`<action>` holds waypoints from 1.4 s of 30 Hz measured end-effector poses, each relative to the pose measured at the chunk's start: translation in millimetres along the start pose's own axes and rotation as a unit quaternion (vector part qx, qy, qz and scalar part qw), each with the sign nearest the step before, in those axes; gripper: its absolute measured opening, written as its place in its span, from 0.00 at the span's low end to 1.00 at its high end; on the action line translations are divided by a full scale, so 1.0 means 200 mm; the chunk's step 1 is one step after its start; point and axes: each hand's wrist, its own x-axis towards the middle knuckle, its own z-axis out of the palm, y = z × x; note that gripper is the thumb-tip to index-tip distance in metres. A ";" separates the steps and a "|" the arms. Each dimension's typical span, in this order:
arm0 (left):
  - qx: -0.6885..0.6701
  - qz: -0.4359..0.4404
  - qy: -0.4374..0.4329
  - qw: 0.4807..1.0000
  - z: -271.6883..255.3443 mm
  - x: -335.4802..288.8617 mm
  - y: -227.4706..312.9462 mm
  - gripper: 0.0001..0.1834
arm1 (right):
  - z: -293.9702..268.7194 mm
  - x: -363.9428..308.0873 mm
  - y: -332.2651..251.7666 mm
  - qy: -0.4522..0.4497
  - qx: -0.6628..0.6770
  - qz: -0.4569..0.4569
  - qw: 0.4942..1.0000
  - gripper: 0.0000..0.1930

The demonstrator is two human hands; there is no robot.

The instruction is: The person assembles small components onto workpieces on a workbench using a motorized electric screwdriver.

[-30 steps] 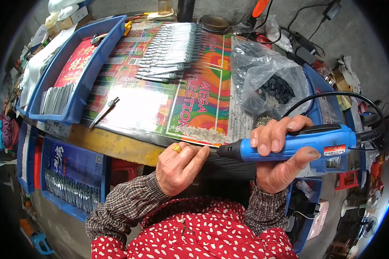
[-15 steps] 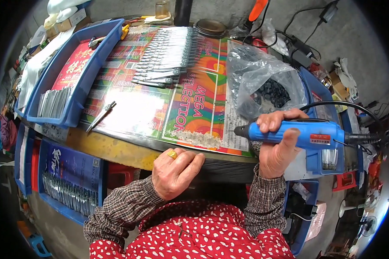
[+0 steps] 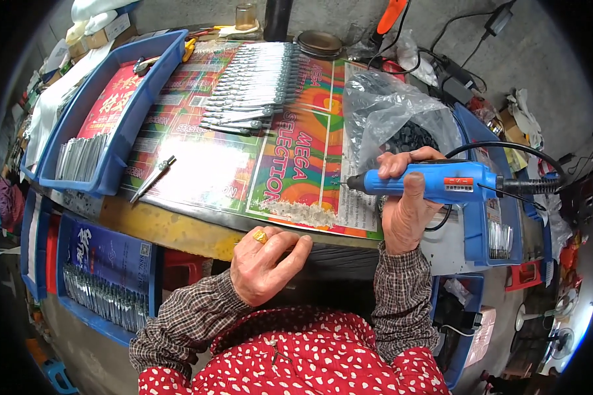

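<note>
My right hand (image 3: 408, 204) is wrapped round a blue electric screwdriver (image 3: 435, 182), held level above the table's right side with its dark tip pointing left. A cable runs from its rear. My left hand (image 3: 270, 263), with a gold ring, is closed with curled fingers at the table's front edge; whether anything is inside cannot be seen. On the table left of it lies one slim silver tool (image 3: 153, 179) with a dark end, like a drawing compass. Farther back, a row of similar silver tools (image 3: 250, 89) lies side by side.
Behind the screwdriver is a clear plastic bag (image 3: 369, 105) of small black parts (image 3: 408, 136). A blue tray (image 3: 158, 79) holding silver pieces stands at left; another blue bin (image 3: 155, 263) with tools sits below. At right is a blue tray (image 3: 471, 230). Dark round dishes (image 3: 319, 43) stand at the back.
My right hand has moved the screwdriver slightly left and up, and its tip now points level to the left. The left hand stays nearly in place, its fingers slightly shifted.
</note>
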 end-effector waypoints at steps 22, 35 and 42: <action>0.016 0.011 0.012 1.000 0.00 -0.01 0.00 0.17 | 0.07 -0.15 -0.22 -0.029 0.130 0.037 0.990 0.27; 0.001 0.011 0.013 1.000 0.00 0.00 0.00 0.19 | 0.07 -0.15 -0.24 -0.036 0.120 0.033 0.992 0.27; 0.000 0.011 0.011 1.000 0.01 0.00 0.00 0.16 | 0.07 -0.16 -0.24 -0.033 0.134 0.040 0.990 0.28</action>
